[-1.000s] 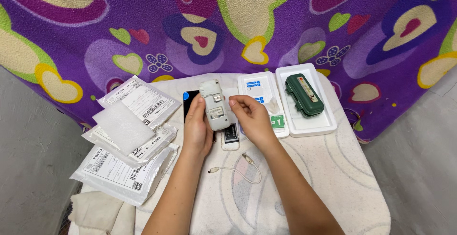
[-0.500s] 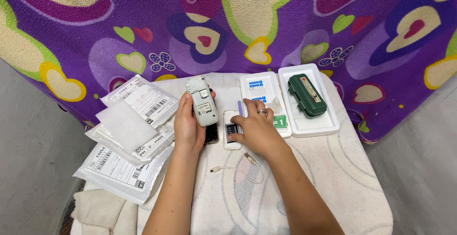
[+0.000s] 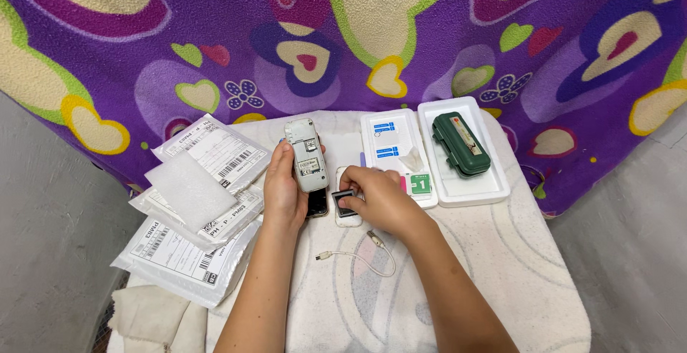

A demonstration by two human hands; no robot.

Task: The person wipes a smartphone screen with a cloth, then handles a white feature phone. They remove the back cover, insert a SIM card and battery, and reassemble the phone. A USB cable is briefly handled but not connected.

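A small table covered in a cream, swirl-patterned cloth stands against a purple drape printed with hearts and flowers. The left hand grasps an opened grey handset — its back cover off, inner parts facing up — held upright above the table's middle, fingers wrapped round its lower half. Just beneath that hand a dark phone lies flat on the cloth. The right hand rests palm-down beside it, fingertips pinching a small dark square part that sits on a white cover piece. A short white cable curls on the cloth near the right wrist. Behind the right hand lie two white trays: the nearer one carries small blue-labelled packets and a green-marked sachet; the farther one holds a closed green case. To the left — well apart from the hands — a stack of padded mailing bags with printed labels overhangs the table's edge.
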